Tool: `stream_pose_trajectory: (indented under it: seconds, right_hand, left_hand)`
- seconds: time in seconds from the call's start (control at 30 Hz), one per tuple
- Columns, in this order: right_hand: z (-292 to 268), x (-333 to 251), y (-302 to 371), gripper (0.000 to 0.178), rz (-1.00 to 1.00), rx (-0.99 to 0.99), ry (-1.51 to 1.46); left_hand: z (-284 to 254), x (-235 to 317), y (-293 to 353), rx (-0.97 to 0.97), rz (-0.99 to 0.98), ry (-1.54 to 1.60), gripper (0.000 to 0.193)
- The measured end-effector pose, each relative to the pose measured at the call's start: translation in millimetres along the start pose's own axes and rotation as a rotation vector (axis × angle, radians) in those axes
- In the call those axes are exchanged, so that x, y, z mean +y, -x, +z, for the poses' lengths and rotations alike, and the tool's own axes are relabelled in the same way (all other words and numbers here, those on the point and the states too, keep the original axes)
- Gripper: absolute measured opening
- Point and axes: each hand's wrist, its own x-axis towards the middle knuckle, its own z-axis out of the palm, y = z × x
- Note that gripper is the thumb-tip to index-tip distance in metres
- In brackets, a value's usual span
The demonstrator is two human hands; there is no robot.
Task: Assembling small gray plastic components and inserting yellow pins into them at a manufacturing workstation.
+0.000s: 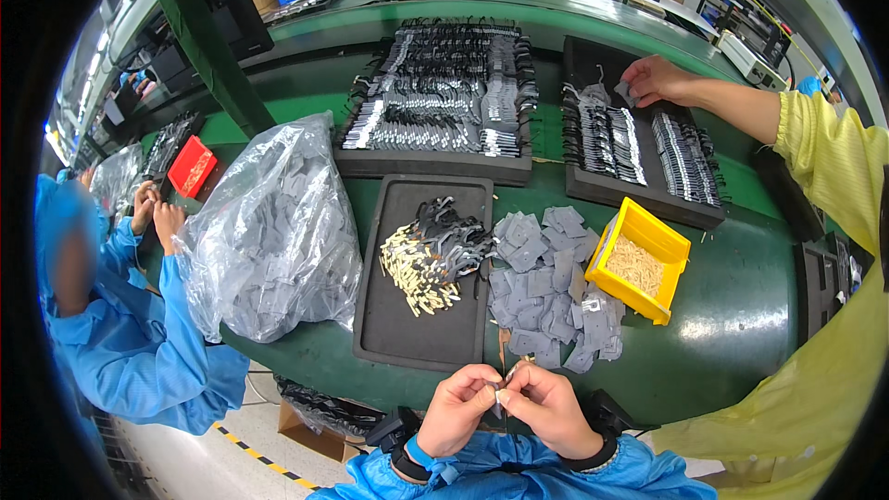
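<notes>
My left hand (457, 410) and my right hand (550, 413) meet at the table's near edge, fingertips pinched together. Between them is a small dark grey piece (497, 400), mostly covered by the fingers. Just beyond the fingertips, a thin copper-brown strip (504, 337) points away from me; I cannot tell whether it joins the held piece. Past my hands lies a loose pile of flat grey pieces (546, 301). Left of it, a shallow black tray (380, 333) carries a heap of black flexible strips with gold-coloured ends (424, 268).
A yellow bin (671, 280) holds pale thin bits. A clear bag (278, 231) bulges with grey pieces. Behind stand black trays (435, 167) (639, 194) of rowed parts. A yellow-sleeved person's hand (656, 81) reaches over the right tray. A blue-clad person (139, 343) works at left, near a red bin (192, 168).
</notes>
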Motion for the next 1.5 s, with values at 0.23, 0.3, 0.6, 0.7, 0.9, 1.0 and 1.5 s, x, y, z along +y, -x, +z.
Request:
stream_pose_trajectory:
  seconds: [0.23,0.3,0.6,0.7,0.9,1.0,1.5]
  right_hand:
    - [-2.3,0.2,-3.9,0.006,0.032,0.013,-0.049]
    - [-1.3,-5.6,-3.3,0.007,0.035,0.013,-0.077]
    - [-5.9,-8.4,1.8,0.012,-0.037,0.07,-0.106]
    - [-7.3,-8.9,3.0,0.01,-0.054,0.093,-0.09]
    - [-7.3,-12.6,5.5,0.009,-0.109,0.109,-0.088]
    - [-8.7,-10.8,5.8,0.008,-0.183,0.1,-0.025]
    - [-2.6,-26.2,16.1,0.012,-0.47,0.278,1.013]
  left_hand:
    - [18.5,8.0,0.3,0.089,-0.022,-0.123,0.024]
    - [23.2,10.3,1.7,0.139,-0.038,-0.131,0.031]
    - [33.3,28.0,1.8,-0.144,0.222,-0.764,0.071]
    - [39.6,25.8,-4.4,-0.116,0.345,-0.993,0.061]
    - [42.4,30.6,-4.2,-0.118,0.376,-1.132,0.044]
    - [43.0,33.9,-4.5,-0.123,0.346,-1.137,0.039]
    - [46.4,16.5,-7.1,0.094,0.573,-0.988,0.032]
